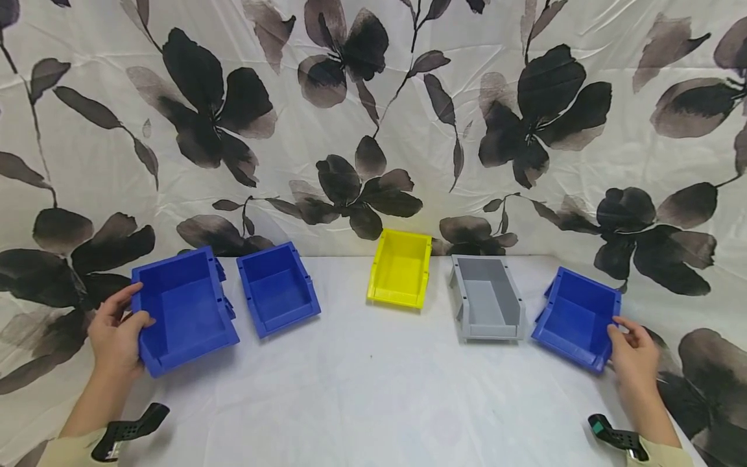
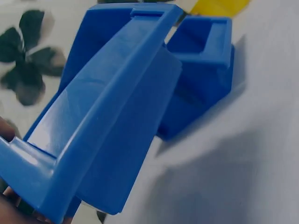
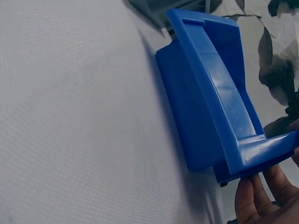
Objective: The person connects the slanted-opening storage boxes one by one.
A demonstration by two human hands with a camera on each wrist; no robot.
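My left hand (image 1: 117,337) grips the left wall of a large blue storage bin (image 1: 187,314), thumb inside and fingers outside. In the left wrist view this bin (image 2: 117,107) is tilted, with a shadow on the cloth beside it. At the right, my right hand (image 1: 635,357) pinches the right wall of another blue storage bin (image 1: 578,318), which sits at an angle. The right wrist view shows fingertips (image 3: 245,196) under that bin's rim; whether its base touches the table is unclear.
A smaller blue bin (image 1: 279,288) stands right beside the large one. Farther right are a yellow bin (image 1: 400,269) and a grey bin (image 1: 490,298), along the back of the white table (image 1: 367,395). Behind them hangs a floral curtain (image 1: 438,143).
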